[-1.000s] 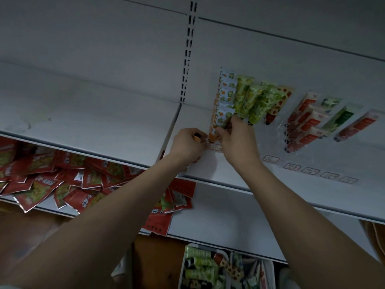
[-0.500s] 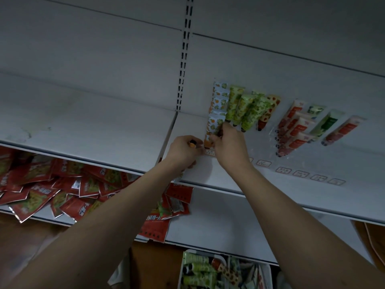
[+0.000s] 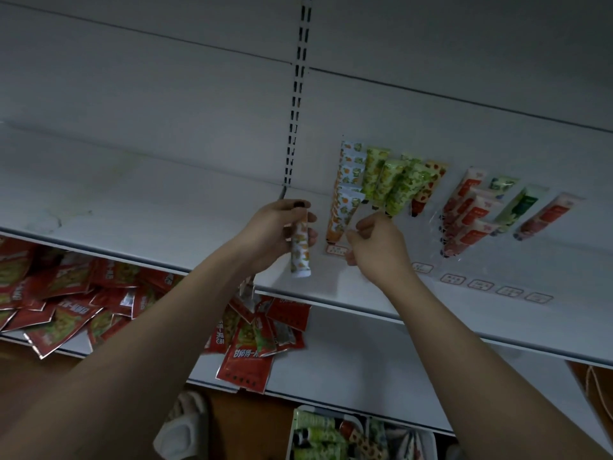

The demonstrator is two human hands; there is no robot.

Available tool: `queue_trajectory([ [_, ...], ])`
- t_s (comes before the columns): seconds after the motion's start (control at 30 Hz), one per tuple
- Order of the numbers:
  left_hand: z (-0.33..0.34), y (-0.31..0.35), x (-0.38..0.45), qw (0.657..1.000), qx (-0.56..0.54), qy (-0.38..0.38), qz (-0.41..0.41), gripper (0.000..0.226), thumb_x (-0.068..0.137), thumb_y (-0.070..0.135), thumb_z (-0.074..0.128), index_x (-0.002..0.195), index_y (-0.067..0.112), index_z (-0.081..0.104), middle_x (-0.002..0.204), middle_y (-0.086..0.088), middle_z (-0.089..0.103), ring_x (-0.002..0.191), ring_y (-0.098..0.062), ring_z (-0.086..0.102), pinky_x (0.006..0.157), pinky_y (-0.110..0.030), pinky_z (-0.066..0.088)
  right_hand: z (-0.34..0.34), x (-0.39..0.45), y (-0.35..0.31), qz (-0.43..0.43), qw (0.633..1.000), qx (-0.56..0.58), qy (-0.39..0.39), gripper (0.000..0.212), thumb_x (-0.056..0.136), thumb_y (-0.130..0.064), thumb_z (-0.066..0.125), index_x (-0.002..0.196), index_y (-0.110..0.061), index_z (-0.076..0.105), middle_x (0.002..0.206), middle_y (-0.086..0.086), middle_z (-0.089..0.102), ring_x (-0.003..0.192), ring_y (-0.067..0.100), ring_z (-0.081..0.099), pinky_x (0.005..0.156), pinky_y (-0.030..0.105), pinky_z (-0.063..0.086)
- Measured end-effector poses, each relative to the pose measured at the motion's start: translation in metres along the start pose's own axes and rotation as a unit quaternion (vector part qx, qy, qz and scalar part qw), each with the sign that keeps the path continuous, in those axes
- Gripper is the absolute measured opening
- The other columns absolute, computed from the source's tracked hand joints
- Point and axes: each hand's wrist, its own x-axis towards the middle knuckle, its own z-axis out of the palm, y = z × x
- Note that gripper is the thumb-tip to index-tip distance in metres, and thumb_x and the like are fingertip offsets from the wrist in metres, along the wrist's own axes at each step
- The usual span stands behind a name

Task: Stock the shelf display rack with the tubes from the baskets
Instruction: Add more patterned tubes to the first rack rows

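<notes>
My left hand (image 3: 272, 234) grips an orange-patterned white tube (image 3: 301, 252), its black cap up and flat end down, above the shelf's front. Just right of it, a column of matching orange-patterned tubes (image 3: 345, 200) stands in the clear display rack (image 3: 438, 220). My right hand (image 3: 374, 247) hovers beside the lowest of those tubes with fingers curled; nothing shows in it. Rows of green tubes (image 3: 391, 184) and red-and-white tubes (image 3: 471, 214) fill the rack further right. A white basket (image 3: 326, 436) with more tubes sits at the bottom.
The white shelf (image 3: 132, 200) stretches left of the rack. Red snack packets (image 3: 66, 303) lie heaped on the shelf below. Price labels (image 3: 481, 283) line the shelf in front of the rack. A slotted upright (image 3: 298, 94) runs up the back panel.
My left hand has turned and raised its orange-patterned tube into full view. My right hand has come off the front tube of the column and drawn back slightly.
</notes>
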Motion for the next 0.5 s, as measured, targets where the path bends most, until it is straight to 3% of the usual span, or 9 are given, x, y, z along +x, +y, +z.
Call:
queue_trajectory([
  [0.1,0.003,0.006,-0.013,0.997,0.025,-0.064,0.022,0.024,0.096,0.005,0.054,0.120,0.003,0.056,0.102,-0.009,0.068,0.089,-0.030,0.067,0.088,-0.044,0.055,-0.002,-0.016,-0.008,-0.004,0.997,0.033,-0.065,0.024,0.101,-0.024,0.048,0.094,-0.006,0.064,0.073,0.004,0.067,0.050,0.015,0.062,0.057,0.036,0.055],
  [0.2,0.009,0.009,-0.022,0.994,0.032,-0.092,0.043,0.031,0.089,0.008,0.061,0.120,0.006,0.057,0.105,-0.008,0.071,0.096,-0.026,0.068,0.088,-0.040,0.056,-0.006,-0.027,-0.020,0.025,0.975,0.148,-0.161,0.034,0.102,-0.033,0.046,0.096,-0.009,0.069,0.069,-0.001,0.069,0.050,0.015,0.057,0.049,0.028,0.044],
  [0.3,0.014,0.008,-0.028,0.992,0.029,-0.097,0.073,0.035,0.077,0.009,0.066,0.112,0.009,0.062,0.104,-0.009,0.072,0.096,-0.020,0.068,0.083,-0.031,0.055,-0.014,-0.032,-0.022,0.025,0.962,0.179,-0.207,0.037,0.098,-0.041,0.053,0.102,-0.008,0.068,0.086,0.005,0.071,0.057,0.014,0.058,0.051,0.026,0.042],
  [0.37,0.017,0.007,-0.031,0.991,0.040,-0.083,0.094,0.036,0.074,0.010,0.069,0.109,0.011,0.064,0.105,-0.009,0.072,0.094,-0.019,0.067,0.083,-0.030,0.052,-0.021,-0.035,-0.020,0.009,0.966,0.146,-0.213,0.029,0.093,-0.040,0.061,0.104,-0.014,0.066,0.087,0.001,0.070,0.064,0.010,0.060,0.055,0.027,0.042],
  [0.5,0.023,0.007,-0.034,0.993,-0.003,-0.050,0.109,0.032,0.072,0.005,0.069,0.103,0.007,0.059,0.103,-0.013,0.073,0.095,-0.021,0.069,0.081,-0.032,0.056,-0.031,-0.043,-0.004,0.005,0.962,0.096,-0.257,0.030,0.088,-0.031,0.071,0.115,-0.022,0.062,0.100,-0.005,0.074,0.094,0.011,0.067,0.065,0.026,0.045],
])
